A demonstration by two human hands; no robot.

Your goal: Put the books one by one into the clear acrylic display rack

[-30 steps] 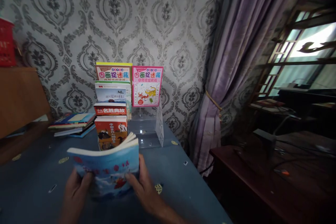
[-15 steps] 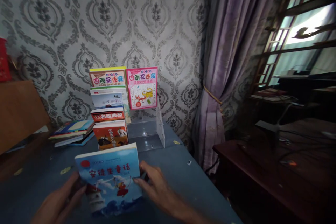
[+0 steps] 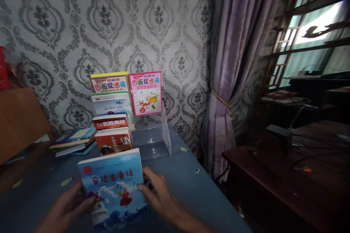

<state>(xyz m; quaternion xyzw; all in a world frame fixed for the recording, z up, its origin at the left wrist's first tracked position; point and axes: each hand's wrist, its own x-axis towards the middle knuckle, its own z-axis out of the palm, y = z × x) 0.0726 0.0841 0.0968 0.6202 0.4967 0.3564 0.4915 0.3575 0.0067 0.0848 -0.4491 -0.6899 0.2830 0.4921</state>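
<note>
A blue picture-covered book [image 3: 115, 193] stands nearly upright near the front of the table, its cover facing me. My left hand [image 3: 69, 202] grips its left edge, thumb on the cover. At the right edge my right hand [image 3: 157, 191] holds it too, with the thumb on the front and the fingers behind. Just beyond is a clear acrylic stepped rack [image 3: 153, 150]. Its left column carries several books, among them a reddish-brown one [image 3: 113, 141] at the front. A pink picture book [image 3: 146, 96] stands at the back of the right column.
The rack rests on a blue-grey tabletop [image 3: 188, 189]. A loose pile of books [image 3: 73, 140] lies left of it, near a brown box [image 3: 22, 120]. Patterned wall and a tied purple curtain [image 3: 226, 80] rise behind. A dark red desk [image 3: 262, 189] with cables stands at right.
The view has shifted slightly. Both hands still hold the blue book in about the same place, and the left thumb now reaches further onto its cover.
</note>
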